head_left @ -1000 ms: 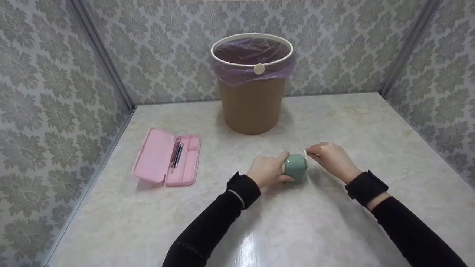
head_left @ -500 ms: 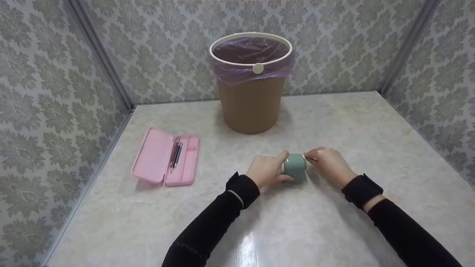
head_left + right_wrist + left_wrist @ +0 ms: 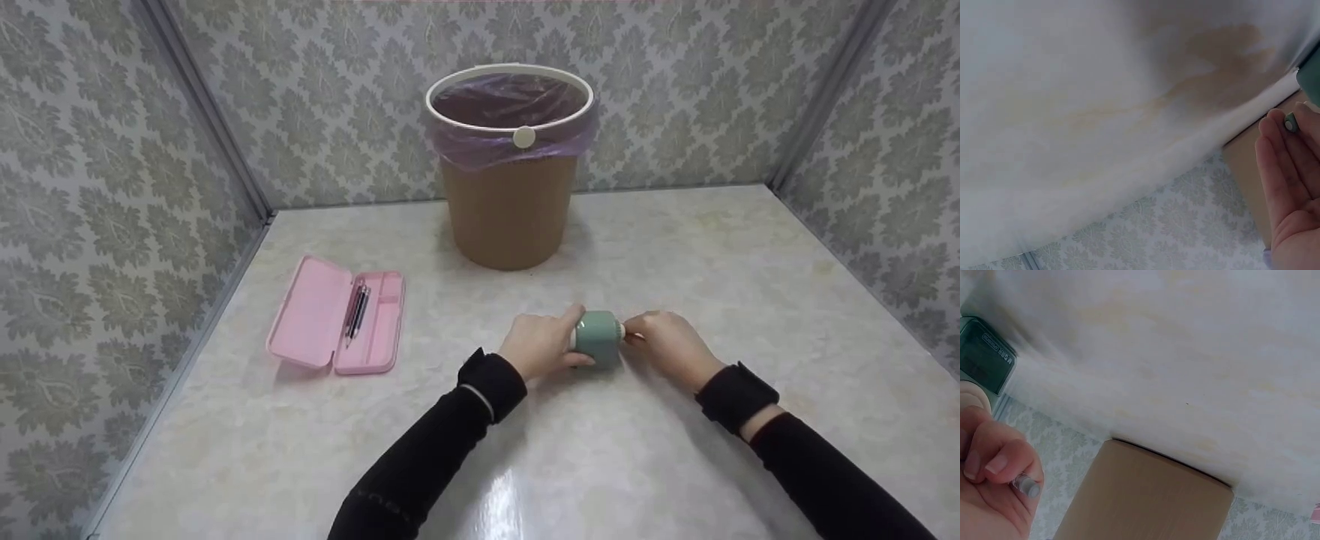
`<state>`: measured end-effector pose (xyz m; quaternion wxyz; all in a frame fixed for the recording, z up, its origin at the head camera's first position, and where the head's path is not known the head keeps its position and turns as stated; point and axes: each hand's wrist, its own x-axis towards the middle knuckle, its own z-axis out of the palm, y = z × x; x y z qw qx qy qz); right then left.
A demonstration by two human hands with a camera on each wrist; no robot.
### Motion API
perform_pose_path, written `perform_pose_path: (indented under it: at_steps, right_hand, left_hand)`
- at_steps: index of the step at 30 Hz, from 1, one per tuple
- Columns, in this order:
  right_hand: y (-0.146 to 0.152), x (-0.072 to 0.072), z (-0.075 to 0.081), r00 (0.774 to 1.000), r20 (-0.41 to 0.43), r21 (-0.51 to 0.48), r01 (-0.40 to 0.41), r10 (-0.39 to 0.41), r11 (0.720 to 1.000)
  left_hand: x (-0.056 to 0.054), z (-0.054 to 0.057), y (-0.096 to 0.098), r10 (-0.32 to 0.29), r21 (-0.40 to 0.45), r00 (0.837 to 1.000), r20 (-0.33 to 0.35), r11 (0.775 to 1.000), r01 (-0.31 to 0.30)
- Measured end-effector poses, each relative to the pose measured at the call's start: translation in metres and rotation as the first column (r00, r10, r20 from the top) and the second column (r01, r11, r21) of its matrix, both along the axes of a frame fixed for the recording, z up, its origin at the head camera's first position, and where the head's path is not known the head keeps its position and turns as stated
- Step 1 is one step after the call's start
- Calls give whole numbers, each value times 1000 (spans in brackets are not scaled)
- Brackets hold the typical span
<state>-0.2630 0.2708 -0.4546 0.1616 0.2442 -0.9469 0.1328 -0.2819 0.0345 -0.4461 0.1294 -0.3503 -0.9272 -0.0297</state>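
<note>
A green pencil sharpener (image 3: 598, 334) with a hand crank lies on its side on the table, in front of the bin. My left hand (image 3: 536, 346) grips its cream end between thumb and fingers. In the left wrist view, the grey end of a pencil (image 3: 1028, 486) sticks out from under the curled fingers, and the sharpener's dark clear window (image 3: 985, 354) shows at the left edge. On the other side, my right hand (image 3: 670, 346) pinches the crank's small green knob (image 3: 1291, 122); the fingers cover most of the crank.
A brown trash bin (image 3: 510, 210) with a purple liner stands at the back middle. To the left lies an opened pink pencil case (image 3: 309, 315) holding several pencils (image 3: 357, 315). Patterned wall panels (image 3: 360, 112) enclose the table (image 3: 480, 420) at the back and sides.
My right hand has swung the crank round, its fingers passing from near the sharpener's top edge to lower along its right end. The left hand and sharpener have stayed in place.
</note>
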Motion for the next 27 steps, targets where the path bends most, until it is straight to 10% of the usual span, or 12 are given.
perform_pose_path:
  at_steps: [27]
  right_hand:
    - [6, 27, -6, 996, 35, -66, -74, 77, 995]
  left_hand:
    - [1, 2, 1, 23, -3, 999, 29, 1000, -23]
